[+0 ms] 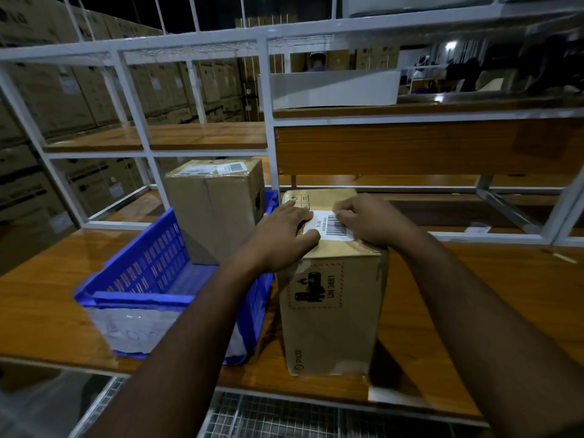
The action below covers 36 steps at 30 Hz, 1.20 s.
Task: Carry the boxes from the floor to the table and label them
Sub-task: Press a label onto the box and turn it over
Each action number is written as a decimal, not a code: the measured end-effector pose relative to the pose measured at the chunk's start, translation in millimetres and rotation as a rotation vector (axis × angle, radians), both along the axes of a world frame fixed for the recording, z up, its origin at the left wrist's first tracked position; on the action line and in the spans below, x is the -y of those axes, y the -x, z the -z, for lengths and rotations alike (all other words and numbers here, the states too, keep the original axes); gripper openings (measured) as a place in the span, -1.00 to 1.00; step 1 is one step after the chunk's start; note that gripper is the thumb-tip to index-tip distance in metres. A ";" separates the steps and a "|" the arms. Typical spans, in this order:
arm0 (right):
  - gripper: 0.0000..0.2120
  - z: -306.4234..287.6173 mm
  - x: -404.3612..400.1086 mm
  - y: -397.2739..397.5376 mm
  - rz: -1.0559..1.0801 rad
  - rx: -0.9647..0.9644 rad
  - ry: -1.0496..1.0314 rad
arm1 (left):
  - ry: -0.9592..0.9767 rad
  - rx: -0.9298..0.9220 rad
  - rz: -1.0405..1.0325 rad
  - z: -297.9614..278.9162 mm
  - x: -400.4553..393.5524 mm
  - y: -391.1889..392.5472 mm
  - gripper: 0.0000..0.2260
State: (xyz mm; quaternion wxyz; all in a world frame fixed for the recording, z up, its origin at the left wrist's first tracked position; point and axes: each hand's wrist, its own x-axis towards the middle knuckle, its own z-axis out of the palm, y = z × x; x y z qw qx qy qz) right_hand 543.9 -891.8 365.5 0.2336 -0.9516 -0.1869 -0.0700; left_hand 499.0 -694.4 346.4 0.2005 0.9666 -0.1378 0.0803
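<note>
- Left hand (pixel 286 230) lay flat on top of the near box (pixel 331 298), fingers straight and spread a little, fingertips pressing the left end of a white label (pixel 331 227).
- Right hand (pixel 368 219) rested on the label's right end; its fingers were curled down onto the label's far edge, pressing or pinching it. Which of the two could not be told.
- Near box stood upright on the wooden bench (pixel 474 295), just right of a blue plastic crate (pixel 151 279) and touching or almost touching the crate's side.
- The label carried a barcode and small print, of which "6/05" seemed readable; the rest was too small.
- Front face of the near box bore a red hatched battery hazard mark with "UN 3481"; "PICO" was printed near the bottom left corner.
- A second box (pixel 215 210) stood in the crate's far end, already carrying a white barcode label (pixel 232 168) on top; its text was unreadable.
- White metal shelf frame (pixel 268 121) rose behind the bench, with a white tray (pixel 331 90) on a wooden shelf.
- Stacked cartons (pixel 47 90) filled the background at left.
</note>
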 end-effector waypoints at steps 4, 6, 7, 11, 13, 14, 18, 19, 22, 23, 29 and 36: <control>-0.75 10.6 6.6 2.1 -0.068 -0.018 -0.156 | 0.268 -0.006 0.020 9.3 0.9 2.2 -0.41; -0.67 22.1 12.8 7.5 -0.086 -0.186 -0.523 | 0.493 0.052 0.008 18.9 4.2 7.2 -0.47; -0.64 30.3 16.3 10.4 -0.094 -0.270 -0.726 | 0.601 0.113 -0.012 24.9 5.1 10.9 -0.50; -0.58 76.2 28.1 31.9 -0.097 -0.336 -1.077 | 0.929 0.306 -0.085 58.9 11.3 33.5 -0.62; -0.57 109.4 29.2 47.9 -0.022 -0.343 -1.022 | 1.002 0.283 -0.118 89.0 17.5 45.0 -0.64; -0.57 125.7 28.8 57.6 0.038 -0.363 -1.003 | 1.066 0.245 -0.122 105.8 21.2 52.0 -0.61; -0.51 174.6 26.8 92.9 0.220 -0.519 -0.978 | 1.068 0.064 -0.213 181.8 23.6 75.1 -0.47; -0.50 183.5 26.5 97.5 0.245 -0.542 -0.983 | 1.040 0.025 -0.246 197.0 24.4 80.4 -0.46; -0.55 193.8 25.2 104.5 0.272 -0.527 -0.999 | 0.962 -0.026 -0.301 215.1 26.8 89.1 -0.48; -0.56 193.1 26.1 103.3 0.271 -0.521 -0.988 | 0.957 -0.028 -0.302 210.6 27.5 90.2 -0.48; -0.57 135.0 37.9 100.5 0.223 -0.335 -0.986 | 0.968 0.101 -0.243 153.7 25.6 91.5 -0.33; -0.43 58.4 56.8 96.8 0.054 -0.186 -1.186 | 1.233 0.162 0.026 77.8 25.8 104.6 -0.46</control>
